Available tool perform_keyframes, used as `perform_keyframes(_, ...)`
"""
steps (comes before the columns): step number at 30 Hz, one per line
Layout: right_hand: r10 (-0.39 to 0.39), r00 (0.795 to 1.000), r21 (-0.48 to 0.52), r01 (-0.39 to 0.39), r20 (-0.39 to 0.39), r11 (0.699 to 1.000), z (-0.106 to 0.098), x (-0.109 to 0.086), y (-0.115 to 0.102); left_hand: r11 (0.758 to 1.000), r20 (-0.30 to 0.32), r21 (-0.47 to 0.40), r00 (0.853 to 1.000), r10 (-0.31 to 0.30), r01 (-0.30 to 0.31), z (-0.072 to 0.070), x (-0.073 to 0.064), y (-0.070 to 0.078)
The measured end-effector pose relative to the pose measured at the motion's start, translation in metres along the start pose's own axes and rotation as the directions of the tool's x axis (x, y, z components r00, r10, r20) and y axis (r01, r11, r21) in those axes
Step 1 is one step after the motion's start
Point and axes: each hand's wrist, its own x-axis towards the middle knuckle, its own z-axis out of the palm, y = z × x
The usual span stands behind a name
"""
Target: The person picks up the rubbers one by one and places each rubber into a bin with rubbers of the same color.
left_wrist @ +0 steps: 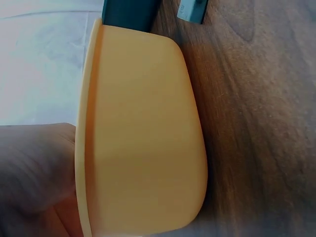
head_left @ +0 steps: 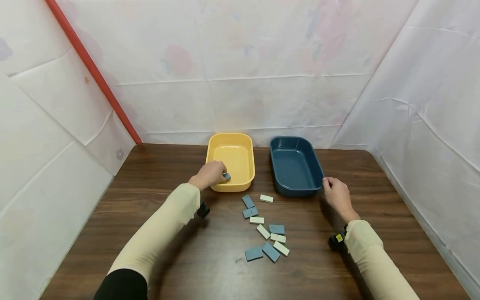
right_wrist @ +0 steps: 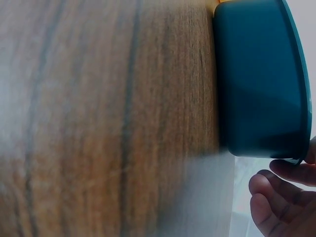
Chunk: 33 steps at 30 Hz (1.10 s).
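Your left hand (head_left: 211,173) pinches a flat, blue-grey block (head_left: 227,176) over the near end of the yellow, oblong plastic tub (head_left: 239,160). Your right hand (head_left: 338,196) pinches the dark blue plastic tub (head_left: 294,163) at its near right corner. The block looks light and hard; hold its sides.

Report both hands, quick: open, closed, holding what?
Left hand: closed, holding a blue tile.
Right hand: closed, pinching the blue tray at its edge.

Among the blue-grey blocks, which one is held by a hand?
The blue-grey block in the left hand, over the yellow tray; the other five blue-grey blocks lie on the wooden table.
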Motion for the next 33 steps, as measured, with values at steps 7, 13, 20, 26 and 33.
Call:
perform_keyframes(7,0.006,1.0,-0.003,-0.006,-0.005,1.0,-0.001,0.003,-0.001,0.999,0.088,0.029,0.996,-0.015,0.012,-0.001,0.007,0.002)
perform_keyframes(13,-0.004,1.0,0.0,0.004,0.003,1.0,-0.001,0.003,-0.002,0.999,0.109,0.035,0.994,-0.012,0.009,0.0,0.008,0.002)
perform_keyframes(20,-0.014,1.0,0.003,0.014,0.017,1.0,-0.005,0.003,-0.002,0.999,-0.007,0.029,1.0,0.013,-0.013,-0.003,0.003,0.009)
perform_keyframes(26,-0.008,1.0,0.004,0.008,0.018,1.0,-0.005,0.004,-0.002,1.0,-0.118,0.021,0.993,-0.003,0.006,-0.007,-0.003,0.014)
perform_keyframes(33,0.002,1.0,0.016,-0.002,0.019,1.0,-0.007,0.003,-0.001,0.999,-0.268,-0.029,0.963,-0.025,0.018,-0.01,-0.012,0.015)
